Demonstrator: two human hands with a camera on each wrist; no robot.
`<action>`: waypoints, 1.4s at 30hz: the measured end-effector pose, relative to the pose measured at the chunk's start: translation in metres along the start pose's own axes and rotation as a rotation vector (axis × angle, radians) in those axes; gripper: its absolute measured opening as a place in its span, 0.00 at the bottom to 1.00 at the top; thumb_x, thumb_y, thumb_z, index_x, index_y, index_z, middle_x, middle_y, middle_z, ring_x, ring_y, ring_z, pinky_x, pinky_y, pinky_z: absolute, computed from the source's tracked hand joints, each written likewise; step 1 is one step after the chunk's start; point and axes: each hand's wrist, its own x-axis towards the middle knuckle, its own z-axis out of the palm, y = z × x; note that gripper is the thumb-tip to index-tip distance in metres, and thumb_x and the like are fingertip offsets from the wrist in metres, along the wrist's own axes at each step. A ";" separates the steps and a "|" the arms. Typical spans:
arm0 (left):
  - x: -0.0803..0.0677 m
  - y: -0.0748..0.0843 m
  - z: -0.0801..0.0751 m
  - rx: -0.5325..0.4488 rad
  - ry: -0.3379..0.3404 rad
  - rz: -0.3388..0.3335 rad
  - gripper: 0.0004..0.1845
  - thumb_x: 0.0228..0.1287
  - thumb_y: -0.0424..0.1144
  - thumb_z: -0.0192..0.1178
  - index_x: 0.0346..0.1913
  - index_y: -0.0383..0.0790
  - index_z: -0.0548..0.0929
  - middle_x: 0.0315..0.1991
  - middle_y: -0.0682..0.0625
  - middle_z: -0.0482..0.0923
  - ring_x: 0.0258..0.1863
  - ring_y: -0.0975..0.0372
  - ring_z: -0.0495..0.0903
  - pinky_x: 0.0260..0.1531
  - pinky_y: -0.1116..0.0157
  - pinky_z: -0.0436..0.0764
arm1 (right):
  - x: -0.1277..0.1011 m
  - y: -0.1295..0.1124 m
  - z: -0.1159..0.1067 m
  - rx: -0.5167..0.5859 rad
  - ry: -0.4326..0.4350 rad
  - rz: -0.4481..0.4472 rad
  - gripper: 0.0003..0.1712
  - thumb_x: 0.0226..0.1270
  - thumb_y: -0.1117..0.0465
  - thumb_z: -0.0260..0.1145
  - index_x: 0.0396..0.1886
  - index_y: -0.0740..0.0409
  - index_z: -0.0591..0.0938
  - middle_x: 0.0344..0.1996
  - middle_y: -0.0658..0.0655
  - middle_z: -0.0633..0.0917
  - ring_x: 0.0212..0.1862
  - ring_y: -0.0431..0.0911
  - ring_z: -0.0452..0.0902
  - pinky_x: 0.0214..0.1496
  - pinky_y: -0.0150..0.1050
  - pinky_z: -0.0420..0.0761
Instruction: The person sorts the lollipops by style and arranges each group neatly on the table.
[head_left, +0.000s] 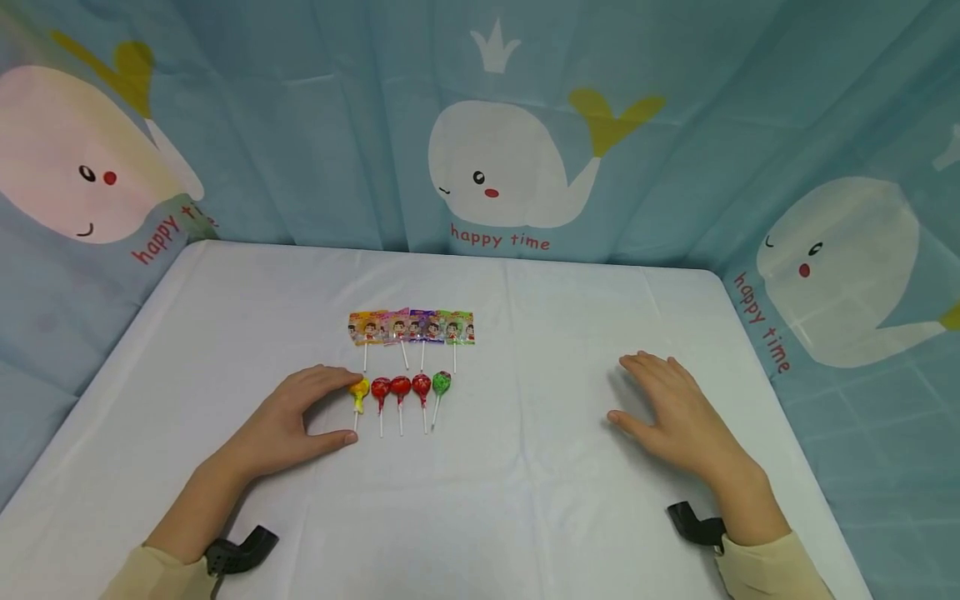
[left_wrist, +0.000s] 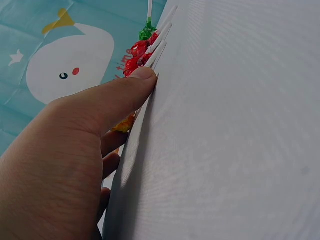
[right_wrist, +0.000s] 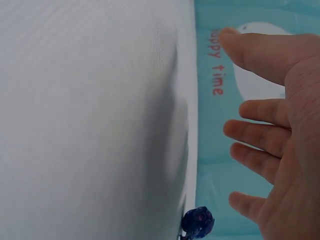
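In the head view a white-covered worktop (head_left: pixel 525 500) fills the lower part of the frame, with a blue whale-print curtain (head_left: pixel 675 167) hung behind and to both sides of it. A little left of the frame's centre lies a row of five round lollipops: a yellow lollipop (head_left: pixel 360 389) at the left end, three red lollipops (head_left: pixel 401 386) in the middle, and a green lollipop (head_left: pixel 442 382) at the right end, all with their white sticks pointing toward the bottom of the frame. Just above that row sits a second row of flat packaged lollipops (head_left: pixel 411 327) in printed wrappers, side by side. The left hand (head_left: pixel 296 417) lies on the worktop at lower left of centre, its fingers (head_left: pixel 333 377) loosely apart and curved, their tips at the yellow lollipop, with the thumb stretched along the cloth just below the sticks. The left wrist view shows the thumb tip beside the white sticks, the red and green heads beyond it. The right hand (head_left: pixel 675 417) rests flat at right of centre, well apart from the sweets, fingers straight, slightly spread, holding nothing. The right wrist view shows a dark blue lollipop (right_wrist: pixel 198 222) at the bottom edge.
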 end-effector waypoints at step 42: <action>0.002 0.003 -0.001 -0.003 -0.015 -0.008 0.43 0.56 0.54 0.85 0.75 0.57 0.80 0.70 0.55 0.81 0.71 0.53 0.75 0.70 0.44 0.73 | -0.035 0.038 -0.017 0.030 0.024 0.146 0.45 0.66 0.49 0.83 0.74 0.66 0.77 0.72 0.73 0.75 0.74 0.73 0.66 0.73 0.76 0.64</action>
